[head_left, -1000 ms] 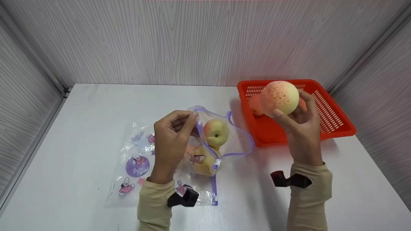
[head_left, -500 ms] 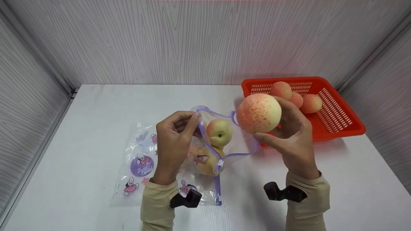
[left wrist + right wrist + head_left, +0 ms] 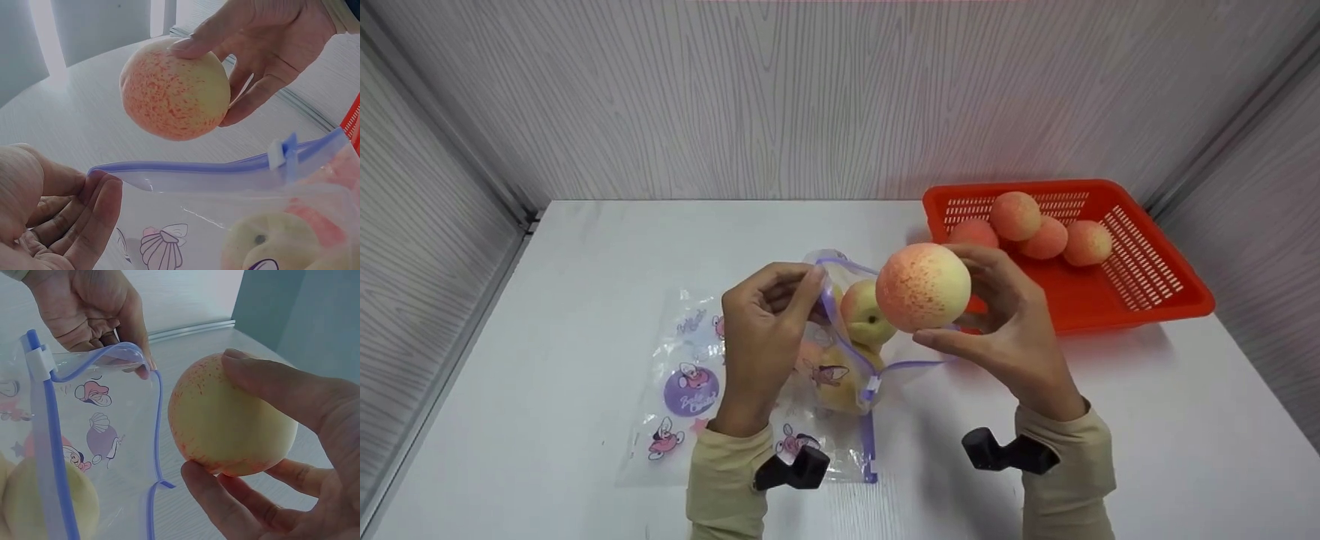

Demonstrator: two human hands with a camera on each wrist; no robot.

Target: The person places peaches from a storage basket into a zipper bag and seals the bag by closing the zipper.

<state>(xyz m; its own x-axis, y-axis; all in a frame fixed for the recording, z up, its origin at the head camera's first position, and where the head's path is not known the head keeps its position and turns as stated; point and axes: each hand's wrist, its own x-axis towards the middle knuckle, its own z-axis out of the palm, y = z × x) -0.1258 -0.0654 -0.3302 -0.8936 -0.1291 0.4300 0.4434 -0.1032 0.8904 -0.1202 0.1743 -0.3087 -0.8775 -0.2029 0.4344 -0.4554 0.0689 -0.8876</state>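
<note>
My right hand [image 3: 1012, 330] holds a pink-and-yellow peach [image 3: 922, 289] between thumb and fingers, in front of the mouth of a clear zip bag [image 3: 915, 365]. In the right wrist view the peach [image 3: 230, 416] is beside the bag's open edge, apart from it. My left hand [image 3: 765, 322] pinches the bag's purple-edged rim, as the left wrist view shows at the zip strip [image 3: 185, 167]. A white slider [image 3: 275, 154] sits on that strip. Inside the bag are peaches, one of them yellowish [image 3: 864, 311] with a dark stem hollow.
A red plastic basket [image 3: 1140, 307] with several peaches [image 3: 1016, 216] stands at the right. A flat clear printed bag [image 3: 690, 390] lies on the white table [image 3: 547, 337] under my left forearm. Wood-grain panels [image 3: 765, 97] enclose the back and sides.
My right hand has carried the peach left and down from over the red basket to the bag's mouth. My left hand keeps its pinch on the rim. The basket's peaches are now uncovered.
</note>
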